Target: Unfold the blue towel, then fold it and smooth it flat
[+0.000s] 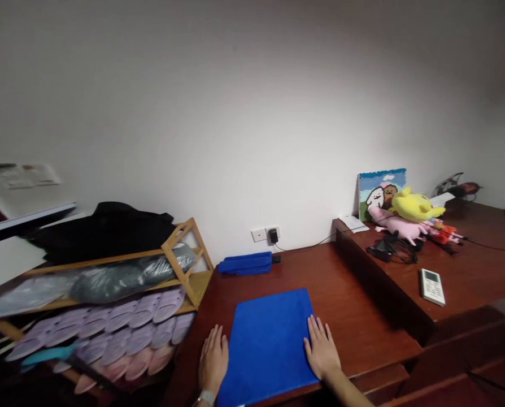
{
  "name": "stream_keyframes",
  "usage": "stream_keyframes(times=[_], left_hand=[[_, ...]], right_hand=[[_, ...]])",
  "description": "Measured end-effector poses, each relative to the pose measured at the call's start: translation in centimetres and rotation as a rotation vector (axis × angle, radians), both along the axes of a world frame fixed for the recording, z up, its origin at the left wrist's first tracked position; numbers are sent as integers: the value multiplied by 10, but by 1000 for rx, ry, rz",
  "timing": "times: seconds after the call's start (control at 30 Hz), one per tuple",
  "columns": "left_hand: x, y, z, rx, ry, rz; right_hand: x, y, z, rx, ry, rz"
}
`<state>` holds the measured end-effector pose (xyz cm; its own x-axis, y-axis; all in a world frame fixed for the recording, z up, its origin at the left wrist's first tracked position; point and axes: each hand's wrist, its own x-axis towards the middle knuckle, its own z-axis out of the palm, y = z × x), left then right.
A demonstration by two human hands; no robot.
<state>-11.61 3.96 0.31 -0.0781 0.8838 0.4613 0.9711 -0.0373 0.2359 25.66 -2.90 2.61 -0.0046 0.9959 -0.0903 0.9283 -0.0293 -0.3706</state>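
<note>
A blue cloth (pixel 271 345) lies flat and spread on the reddish-brown table (pixel 354 316), near its front edge. My left hand (pixel 213 359) rests palm down on the wood at the cloth's left side, fingers stretched out, with a band on the wrist. On the right, my right hand (pixel 321 346) is palm down with its fingers spread, its thumb and fingertips at the cloth's right edge. Neither hand holds anything. A second blue cloth (pixel 246 264), folded, lies at the back of the table by the wall.
Left of the table stands a wooden rack (pixel 199 285) with purple clogs (pixel 140 311). A higher desk (pixel 481 271) at the right bears plush toys (pixel 413 206), a white remote (pixel 432 286), black cables (pixel 392 249) and a picture (pixel 382 189). A black plug (pixel 273 235) sits in the wall socket.
</note>
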Motion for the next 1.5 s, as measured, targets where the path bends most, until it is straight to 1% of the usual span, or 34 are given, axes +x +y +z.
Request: stream_keyframes(times=[0.03,0.07,0.13,0.17,0.23,0.27,0.3,0.33,0.37,0.4,0.43,0.5,0.63,0.7,0.73,0.8,0.9,0.97,1.07,1.23,1.37,1.5], left_hand=[[25,-2,5,27,-6,-52],[54,-5,9,31,-6,-135],[119,-14,15,-77,38,-356],[152,-21,17,-142,64,-437],[206,-34,16,-259,100,-519],[225,-40,15,-317,115,-531],[237,-45,13,-365,127,-530],[243,-49,11,-404,138,-523],[242,-52,10,-433,148,-514],[234,-54,8,-451,157,-499],[222,-56,7,-457,164,-476],[184,-57,7,-459,177,-392],[99,-64,9,-494,208,-159],[71,-68,9,-502,213,-101],[63,-71,9,-491,209,-93],[59,-75,8,-453,196,-94],[66,-79,9,-410,193,-76],[70,-79,9,-406,199,-65],[70,-80,8,-399,206,-67],[70,-81,4,-360,186,-65],[69,-83,7,-387,166,-78],[60,-81,14,-480,147,-102]], right_hand=[[0,0,0,7,8,0],[1,1,0,15,16,0],[1,1,-1,28,33,-2],[1,1,-1,34,41,0],[2,1,-2,37,46,15],[1,1,-2,35,42,29],[1,2,-2,34,35,42],[1,2,-2,30,28,51],[1,2,-1,29,23,52],[1,2,-1,29,23,46],[1,2,0,32,30,36],[0,2,1,39,51,15],[0,0,2,39,71,-1],[0,-1,3,34,55,-3],[-1,-1,3,30,45,-5],[-2,-1,5,22,26,-8],[-5,-4,7,4,-15,-25],[-7,-10,6,8,-27,-45],[-7,-25,-3,50,-12,-54],[1,-47,-22,70,-9,-5],[2,-50,-25,105,4,-3],[0,-49,-21,91,10,0]])
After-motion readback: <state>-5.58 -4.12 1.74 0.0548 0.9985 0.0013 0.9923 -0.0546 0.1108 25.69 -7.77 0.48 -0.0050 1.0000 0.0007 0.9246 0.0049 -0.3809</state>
